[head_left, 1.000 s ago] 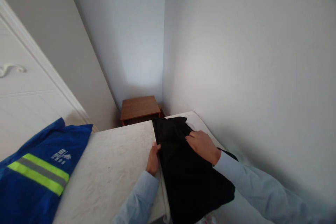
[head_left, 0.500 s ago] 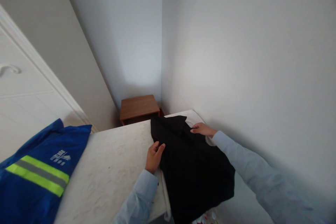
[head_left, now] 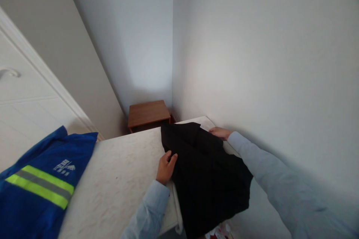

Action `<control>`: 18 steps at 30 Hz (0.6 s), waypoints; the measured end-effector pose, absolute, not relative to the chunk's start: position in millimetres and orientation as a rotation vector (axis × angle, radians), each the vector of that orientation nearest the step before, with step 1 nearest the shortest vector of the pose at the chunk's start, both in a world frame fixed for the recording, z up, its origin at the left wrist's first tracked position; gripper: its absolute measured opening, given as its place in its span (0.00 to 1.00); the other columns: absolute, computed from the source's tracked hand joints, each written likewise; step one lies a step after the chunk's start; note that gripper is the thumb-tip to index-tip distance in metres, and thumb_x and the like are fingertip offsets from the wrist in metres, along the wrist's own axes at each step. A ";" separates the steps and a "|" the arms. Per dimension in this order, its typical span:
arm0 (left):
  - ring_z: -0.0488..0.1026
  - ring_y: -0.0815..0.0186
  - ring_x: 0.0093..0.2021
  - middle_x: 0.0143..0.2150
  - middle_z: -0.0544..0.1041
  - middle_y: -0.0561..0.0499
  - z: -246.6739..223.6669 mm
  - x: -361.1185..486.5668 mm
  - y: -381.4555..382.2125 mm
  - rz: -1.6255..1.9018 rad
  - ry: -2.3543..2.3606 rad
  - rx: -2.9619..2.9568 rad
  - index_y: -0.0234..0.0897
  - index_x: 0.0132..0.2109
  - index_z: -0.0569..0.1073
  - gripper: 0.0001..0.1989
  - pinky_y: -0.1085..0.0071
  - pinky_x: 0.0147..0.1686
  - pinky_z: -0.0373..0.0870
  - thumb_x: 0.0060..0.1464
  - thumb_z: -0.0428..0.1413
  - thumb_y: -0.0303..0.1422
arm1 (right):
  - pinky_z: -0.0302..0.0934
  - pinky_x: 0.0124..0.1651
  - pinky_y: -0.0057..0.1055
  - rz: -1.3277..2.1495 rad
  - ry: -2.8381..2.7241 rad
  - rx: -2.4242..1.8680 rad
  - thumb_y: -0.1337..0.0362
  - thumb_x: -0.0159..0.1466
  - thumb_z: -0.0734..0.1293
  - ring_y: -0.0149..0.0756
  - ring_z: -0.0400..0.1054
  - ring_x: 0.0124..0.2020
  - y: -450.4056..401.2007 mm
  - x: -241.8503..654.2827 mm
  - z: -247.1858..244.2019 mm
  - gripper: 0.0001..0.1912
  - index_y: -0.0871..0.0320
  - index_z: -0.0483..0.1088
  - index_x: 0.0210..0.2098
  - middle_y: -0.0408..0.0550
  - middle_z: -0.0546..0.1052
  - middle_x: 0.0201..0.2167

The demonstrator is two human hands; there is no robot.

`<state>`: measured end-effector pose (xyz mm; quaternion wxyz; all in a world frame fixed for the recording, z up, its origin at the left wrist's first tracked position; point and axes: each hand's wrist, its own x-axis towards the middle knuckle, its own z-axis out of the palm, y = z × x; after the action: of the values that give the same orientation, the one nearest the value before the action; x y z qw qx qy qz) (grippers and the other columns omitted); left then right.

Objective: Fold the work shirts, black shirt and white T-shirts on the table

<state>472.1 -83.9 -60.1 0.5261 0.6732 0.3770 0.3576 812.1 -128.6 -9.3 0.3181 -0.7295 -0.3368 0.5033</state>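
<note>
The black garment [head_left: 210,183] lies spread on the right part of the white mattress [head_left: 126,168], and its lower part hangs over the near edge. The left hand [head_left: 165,168] is nearly closed, with thumb and fingers pinching the garment's left edge. The right hand [head_left: 221,133] is at the upper right edge, its fingers close together; whether they grip the fabric, I cannot tell. The fabric looks thin and soft, so I judge it light, not fragile, but easy to wrinkle. Because it is limp, one grip probably leaves the rest sagging; two opposite edges seem the better places to hold, with gentle tension between them.
</note>
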 end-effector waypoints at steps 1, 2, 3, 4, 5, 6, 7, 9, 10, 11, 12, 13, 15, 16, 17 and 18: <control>0.59 0.67 0.28 0.25 0.59 0.57 -60.1 472.1 -84.0 0.856 0.902 1.613 0.41 0.26 0.58 0.19 0.69 0.30 0.57 0.53 0.53 0.49 | 0.70 0.34 0.32 1.366 -0.894 -1.917 0.67 0.52 0.74 0.39 0.74 0.28 -127.3 810.6 -8.1 0.05 0.55 0.73 0.24 0.48 0.80 0.25; 0.59 0.67 0.29 0.26 0.59 0.57 -60.1 472.1 -84.1 0.857 0.903 1.617 0.41 0.26 0.59 0.19 0.69 0.30 0.57 0.53 0.53 0.49 | 0.71 0.36 0.32 1.401 -0.902 -1.909 0.68 0.52 0.73 0.39 0.75 0.30 -126.1 808.7 -6.6 0.05 0.55 0.74 0.25 0.48 0.82 0.27; 0.59 0.67 0.29 0.26 0.59 0.57 -60.1 472.1 -84.2 0.858 0.904 1.620 0.41 0.26 0.59 0.19 0.69 0.31 0.57 0.53 0.53 0.49 | 0.72 0.39 0.32 1.427 -0.910 -1.896 0.68 0.53 0.73 0.39 0.76 0.32 -124.9 806.6 -4.9 0.03 0.55 0.75 0.26 0.48 0.83 0.29; 0.59 0.67 0.29 0.26 0.59 0.57 -60.2 472.2 -84.3 0.860 0.905 1.622 0.41 0.26 0.59 0.19 0.69 0.31 0.57 0.53 0.53 0.49 | 0.72 0.42 0.32 1.450 -0.910 -1.872 0.66 0.55 0.72 0.39 0.77 0.35 -124.0 804.5 -3.2 0.01 0.55 0.76 0.28 0.48 0.83 0.32; 0.59 0.67 0.28 0.25 0.58 0.57 -60.3 472.3 -84.4 0.862 0.906 1.623 0.41 0.26 0.58 0.19 0.69 0.30 0.57 0.53 0.53 0.49 | 0.73 0.45 0.33 1.479 -0.901 -1.838 0.63 0.58 0.71 0.40 0.78 0.38 -123.3 802.7 -1.6 0.03 0.56 0.76 0.30 0.49 0.84 0.34; 0.59 0.67 0.28 0.25 0.58 0.57 -60.3 472.4 -84.6 0.863 0.906 1.623 0.41 0.26 0.58 0.19 0.69 0.30 0.57 0.53 0.53 0.49 | 0.72 0.47 0.34 1.514 -0.882 -1.801 0.59 0.62 0.70 0.41 0.78 0.40 -122.8 801.4 -0.2 0.08 0.56 0.77 0.33 0.50 0.84 0.37; 0.58 0.67 0.28 0.25 0.57 0.57 -60.2 472.6 -84.8 0.864 0.908 1.623 0.42 0.26 0.57 0.20 0.69 0.30 0.57 0.53 0.53 0.49 | 0.72 0.49 0.36 1.544 -0.860 -1.767 0.55 0.64 0.68 0.41 0.78 0.42 -122.5 800.7 0.7 0.12 0.56 0.77 0.35 0.51 0.84 0.38; 0.58 0.68 0.28 0.25 0.56 0.58 -59.4 472.8 -85.2 0.863 0.911 1.619 0.42 0.25 0.56 0.21 0.70 0.29 0.56 0.53 0.53 0.50 | 0.72 0.50 0.38 1.544 -0.832 -1.745 0.50 0.64 0.69 0.42 0.79 0.42 -121.9 801.3 1.0 0.16 0.57 0.77 0.37 0.53 0.84 0.39; 0.57 0.68 0.27 0.25 0.56 0.58 -58.5 472.9 -85.5 0.859 0.912 1.616 0.42 0.25 0.56 0.21 0.70 0.29 0.56 0.53 0.54 0.50 | 0.73 0.49 0.39 1.488 -0.833 -1.767 0.51 0.61 0.72 0.42 0.79 0.40 -121.5 802.5 0.5 0.15 0.57 0.77 0.36 0.53 0.84 0.37; 0.57 0.68 0.27 0.24 0.55 0.58 -57.4 473.0 -85.9 0.853 0.911 1.616 0.42 0.25 0.56 0.21 0.70 0.29 0.55 0.52 0.54 0.50 | 0.73 0.47 0.38 1.399 -0.841 -1.801 0.53 0.58 0.75 0.42 0.78 0.37 -120.8 804.0 -0.4 0.15 0.58 0.76 0.35 0.53 0.84 0.35; 0.57 0.68 0.27 0.24 0.55 0.58 -56.1 473.1 -86.2 0.848 0.909 1.617 0.42 0.25 0.55 0.21 0.70 0.29 0.55 0.52 0.54 0.50 | 0.73 0.45 0.37 1.296 -0.847 -1.832 0.55 0.56 0.77 0.40 0.77 0.35 -119.9 805.7 -1.6 0.13 0.58 0.76 0.33 0.52 0.83 0.33; 0.57 0.68 0.27 0.24 0.56 0.58 -54.7 473.1 -86.6 0.846 0.907 1.620 0.42 0.25 0.55 0.21 0.71 0.29 0.55 0.52 0.54 0.50 | 0.73 0.43 0.36 1.195 -0.847 -1.855 0.58 0.54 0.77 0.39 0.76 0.32 -118.7 807.4 -3.0 0.12 0.58 0.75 0.32 0.50 0.82 0.31; 0.57 0.68 0.28 0.24 0.56 0.58 -52.0 473.2 -87.5 0.850 0.904 1.622 0.41 0.25 0.56 0.21 0.70 0.29 0.55 0.53 0.53 0.49 | 0.71 0.42 0.35 1.032 -0.835 -1.887 0.61 0.53 0.77 0.37 0.74 0.30 -115.6 810.2 -6.0 0.10 0.58 0.74 0.29 0.47 0.80 0.26; 0.57 0.68 0.28 0.25 0.57 0.58 -51.0 473.2 -88.0 0.855 0.902 1.621 0.41 0.25 0.56 0.21 0.70 0.29 0.55 0.52 0.54 0.49 | 0.71 0.42 0.34 0.975 -0.834 -1.897 0.63 0.53 0.77 0.36 0.73 0.29 -113.9 811.0 -7.4 0.10 0.57 0.73 0.28 0.45 0.79 0.25; 0.57 0.68 0.28 0.25 0.57 0.58 -50.2 473.2 -88.4 0.859 0.900 1.619 0.41 0.25 0.56 0.21 0.70 0.29 0.56 0.52 0.54 0.49 | 0.70 0.42 0.34 0.923 -0.837 -1.906 0.64 0.52 0.77 0.36 0.72 0.30 -112.1 811.3 -8.5 0.10 0.57 0.72 0.27 0.44 0.78 0.24; 0.58 0.68 0.28 0.24 0.57 0.57 -49.7 473.3 -88.8 0.859 0.896 1.616 0.41 0.25 0.57 0.21 0.70 0.29 0.56 0.52 0.54 0.49 | 0.70 0.43 0.33 0.883 -0.842 -1.909 0.65 0.51 0.77 0.36 0.72 0.30 -110.2 811.1 -9.2 0.10 0.56 0.71 0.27 0.43 0.77 0.24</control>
<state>473.3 -88.8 -49.7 0.5243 0.6752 0.3743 0.3592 811.1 -110.2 -9.2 0.4240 -0.7632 -0.3366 0.3528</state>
